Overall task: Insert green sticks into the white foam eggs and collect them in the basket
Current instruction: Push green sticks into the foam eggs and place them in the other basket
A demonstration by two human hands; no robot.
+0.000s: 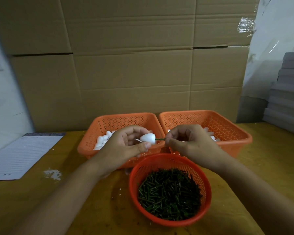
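My left hand (124, 146) grips a white foam egg (148, 138) between thumb and fingers, above the gap between two orange baskets. My right hand (188, 143) pinches a thin green stick (160, 139) whose left end meets the egg's right side. The left rectangular basket (109, 122) holds a heap of plain foam eggs (102, 140). The right rectangular basket (231, 131) holds white eggs, mostly hidden behind my right hand. A round red basket (202, 170) in front is filled with several loose green sticks (170, 194).
A lined paper pad (22, 155) lies on the wooden table (75, 209) at the left, with foam crumbs (53, 173) beside it. Flattened cardboard boxes (134, 56) stand behind the baskets. Stacked grey sheets (287, 95) sit at the far right.
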